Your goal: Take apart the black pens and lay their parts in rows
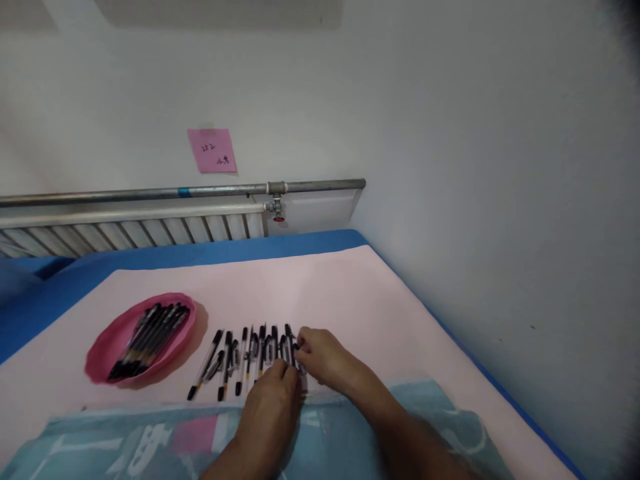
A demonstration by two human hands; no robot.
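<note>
A row of gel pens (241, 363) with clear barrels and black ends lies on the pink table cover. Short black-and-clear pieces that look like pen caps (235, 355) sit between the pens. My left hand (273, 403) is closed at the lower end of the rightmost pen (289, 339), its fingertips partly hidden. From the right, my right hand (323, 355) pinches at a small dark piece beside that pen, apparently a pen cap (296, 348). The fingers cover most of it.
To the left, a pink oval dish (97, 347) holds a bundle of black pens (155, 333). A light blue printed cloth (125, 443) lies along the near edge. A wall (525, 233) borders the right side; pipes (220, 192) and a radiator (150, 231) are behind.
</note>
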